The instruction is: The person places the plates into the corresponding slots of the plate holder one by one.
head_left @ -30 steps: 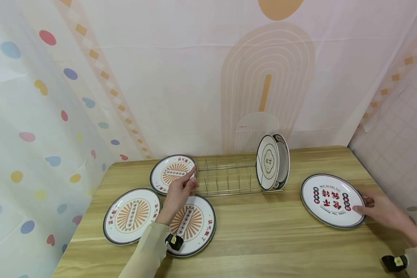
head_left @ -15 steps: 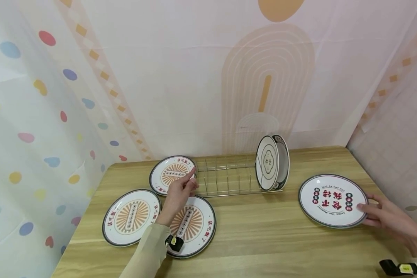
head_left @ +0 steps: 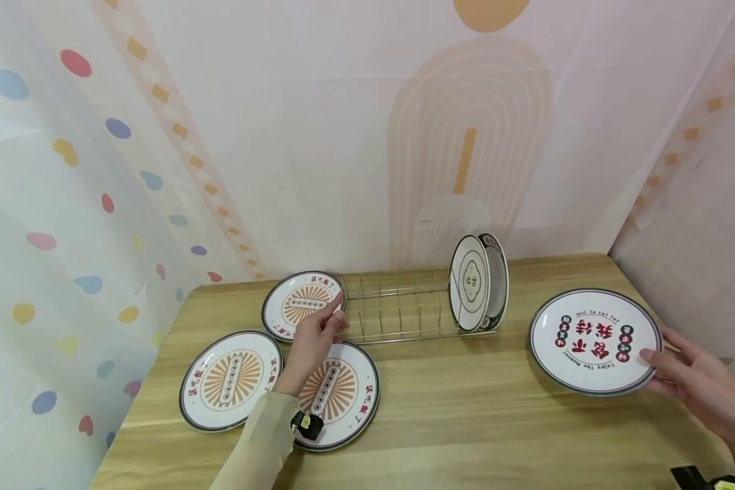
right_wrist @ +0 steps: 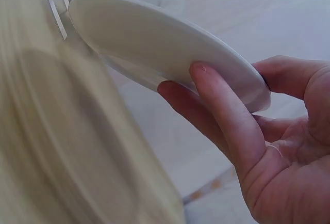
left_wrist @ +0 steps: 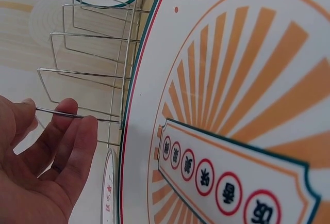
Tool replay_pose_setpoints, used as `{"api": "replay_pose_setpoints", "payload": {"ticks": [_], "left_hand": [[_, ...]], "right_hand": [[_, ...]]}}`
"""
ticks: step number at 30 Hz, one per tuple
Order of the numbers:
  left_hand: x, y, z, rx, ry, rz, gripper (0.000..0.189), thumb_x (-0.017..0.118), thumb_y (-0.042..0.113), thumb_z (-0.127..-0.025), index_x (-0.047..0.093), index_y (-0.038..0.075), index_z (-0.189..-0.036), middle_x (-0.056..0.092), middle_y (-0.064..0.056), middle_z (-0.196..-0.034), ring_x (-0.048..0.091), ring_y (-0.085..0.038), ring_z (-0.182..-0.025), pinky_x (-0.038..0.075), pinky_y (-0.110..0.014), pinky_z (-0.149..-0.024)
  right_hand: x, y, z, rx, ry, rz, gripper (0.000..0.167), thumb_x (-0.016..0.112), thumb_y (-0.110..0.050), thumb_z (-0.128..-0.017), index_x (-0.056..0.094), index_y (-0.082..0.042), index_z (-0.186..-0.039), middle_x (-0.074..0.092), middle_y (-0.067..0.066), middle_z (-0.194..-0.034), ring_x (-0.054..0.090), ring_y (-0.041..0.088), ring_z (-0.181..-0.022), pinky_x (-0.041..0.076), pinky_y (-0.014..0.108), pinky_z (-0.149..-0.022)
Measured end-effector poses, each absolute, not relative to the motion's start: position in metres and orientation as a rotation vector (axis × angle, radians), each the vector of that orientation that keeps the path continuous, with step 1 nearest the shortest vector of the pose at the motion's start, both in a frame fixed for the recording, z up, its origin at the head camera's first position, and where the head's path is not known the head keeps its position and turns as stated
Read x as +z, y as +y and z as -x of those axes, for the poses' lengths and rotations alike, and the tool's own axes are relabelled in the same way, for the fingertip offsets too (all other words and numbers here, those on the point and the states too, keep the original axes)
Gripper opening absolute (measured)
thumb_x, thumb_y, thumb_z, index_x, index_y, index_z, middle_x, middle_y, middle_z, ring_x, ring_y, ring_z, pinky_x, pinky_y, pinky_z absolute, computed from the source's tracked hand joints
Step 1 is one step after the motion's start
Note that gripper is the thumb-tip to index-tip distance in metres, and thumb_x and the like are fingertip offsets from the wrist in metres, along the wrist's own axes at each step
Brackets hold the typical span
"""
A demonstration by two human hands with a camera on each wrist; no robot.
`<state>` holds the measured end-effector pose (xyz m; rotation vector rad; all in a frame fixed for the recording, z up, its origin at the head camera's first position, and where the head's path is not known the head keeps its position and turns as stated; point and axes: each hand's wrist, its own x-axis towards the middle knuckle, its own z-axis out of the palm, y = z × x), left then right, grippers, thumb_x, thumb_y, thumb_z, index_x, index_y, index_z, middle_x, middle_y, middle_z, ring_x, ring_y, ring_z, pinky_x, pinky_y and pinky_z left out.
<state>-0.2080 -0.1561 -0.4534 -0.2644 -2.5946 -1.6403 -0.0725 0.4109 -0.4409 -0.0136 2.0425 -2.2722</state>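
My right hand [head_left: 701, 381] grips the right rim of a white plate [head_left: 594, 340] with red lettering and a dark edge. In the right wrist view, the thumb is over the rim and fingers [right_wrist: 227, 110] press its pale underside; the plate is tilted, off the table, its shadow below. My left hand [head_left: 315, 340] pinches the left end wire of a metal dish rack [head_left: 398, 337], thumb and fingertips [left_wrist: 88, 131] meeting round the wire in the left wrist view. In the rack's right end stand a white oval-patterned plate [head_left: 468, 282] and a dark-rimmed dish [head_left: 498, 282].
Three sunburst-patterned plates lie at the left: a back plate [head_left: 303, 303] beside the rack, a left plate [head_left: 229, 381], and a front plate [head_left: 343, 401] partly under my left forearm. A patterned curtain [head_left: 318, 136] hangs behind the wooden table [head_left: 453, 422].
My right hand has raised the red-lettered plate off the table and brought it slightly nearer the camera. The left hand has stayed on the rack's wire.
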Motion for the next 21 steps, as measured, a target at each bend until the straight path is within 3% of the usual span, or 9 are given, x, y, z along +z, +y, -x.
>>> {"api": "replay_pose_setpoints", "payload": {"ticks": [3,6,8,10,12,14,16,19,21], "left_hand": [[-0.452,-0.156,0.208,-1.644,-2.590,0.264,0.045,0.054,0.006,-0.108,0.051,0.011,-0.153,0.073,-0.014,-0.098,0.073,-0.036,-0.094,0.064,-0.034,-0.076],[-0.451,-0.156,0.207,-1.644,-2.596,0.257,0.045,0.054,0.006,-0.108,0.050,0.011,-0.153,0.073,-0.015,-0.099,0.072,-0.036,-0.095,0.064,-0.033,-0.076],[-0.451,-0.156,0.207,-1.642,-2.599,0.253,0.046,0.054,0.007,-0.108,0.050,0.011,-0.153,0.073,-0.016,-0.100,0.071,-0.037,-0.095,0.064,-0.033,-0.076],[-0.452,-0.156,0.207,-1.647,-2.601,0.248,0.046,0.054,0.007,-0.108,0.050,0.011,-0.154,0.073,-0.016,-0.100,0.071,-0.037,-0.096,0.064,-0.032,-0.076],[-0.452,-0.156,0.207,-1.654,-2.598,0.247,0.046,0.053,0.007,-0.108,0.050,0.012,-0.154,0.072,-0.016,-0.101,0.071,-0.037,-0.096,0.064,-0.031,-0.076],[-0.453,-0.156,0.207,-1.657,-2.595,0.249,0.046,0.054,0.007,-0.108,0.050,0.011,-0.154,0.072,-0.017,-0.101,0.071,-0.037,-0.096,0.064,-0.030,-0.076],[-0.453,-0.156,0.207,-1.659,-2.590,0.251,0.046,0.054,0.007,-0.108,0.050,0.011,-0.153,0.072,-0.017,-0.101,0.071,-0.038,-0.096,0.064,-0.029,-0.076],[-0.453,-0.156,0.207,-1.657,-2.585,0.254,0.045,0.054,0.007,-0.108,0.050,0.011,-0.153,0.072,-0.018,-0.101,0.071,-0.038,-0.096,0.064,-0.029,-0.076],[-0.453,-0.155,0.207,-1.654,-2.583,0.255,0.045,0.054,0.006,-0.108,0.051,0.010,-0.153,0.072,-0.018,-0.101,0.071,-0.038,-0.096,0.064,-0.029,-0.076]], "right_hand": [[-0.436,0.407,0.070,-2.351,2.017,0.051,0.076,0.041,0.006,-0.108,-0.019,0.014,-0.153,0.069,-0.014,-0.115,0.072,0.008,-0.096,0.062,0.026,-0.076],[-0.433,0.401,0.068,-2.433,1.997,0.084,0.065,0.042,0.006,-0.108,0.018,-0.013,-0.165,0.070,-0.011,-0.116,0.072,0.009,-0.096,0.062,0.026,-0.075],[-0.431,0.395,0.068,-2.479,2.004,0.112,0.056,0.043,0.007,-0.107,0.045,-0.025,-0.152,0.070,-0.009,-0.117,0.072,0.010,-0.095,0.062,0.026,-0.075],[-0.429,0.390,0.068,-2.511,2.031,0.122,0.051,0.045,0.007,-0.107,0.056,-0.027,-0.143,0.070,-0.008,-0.118,0.072,0.010,-0.095,0.062,0.026,-0.075],[-0.426,0.385,0.068,-2.523,2.078,0.102,0.055,0.047,0.006,-0.107,0.046,-0.023,-0.154,0.070,-0.010,-0.117,0.072,0.009,-0.093,0.062,0.026,-0.074],[-0.423,0.380,0.068,-2.537,2.114,0.064,0.063,0.047,0.007,-0.106,0.025,-0.007,-0.163,0.071,-0.010,-0.114,0.072,0.009,-0.091,0.062,0.026,-0.072],[-0.419,0.375,0.067,-2.527,2.170,-0.009,0.068,0.050,0.007,-0.106,0.011,0.008,-0.162,0.071,-0.011,-0.109,0.072,0.008,-0.087,0.062,0.024,-0.069],[-0.410,0.366,0.066,-2.451,2.294,-0.144,0.071,0.052,0.004,-0.105,0.005,0.018,-0.156,0.069,-0.015,-0.103,0.070,0.004,-0.084,0.061,0.022,-0.066],[-0.403,0.360,0.065,-2.409,2.356,-0.215,0.072,0.055,0.002,-0.105,0.006,0.019,-0.155,0.067,-0.017,-0.100,0.069,0.002,-0.082,0.061,0.020,-0.065]]}}
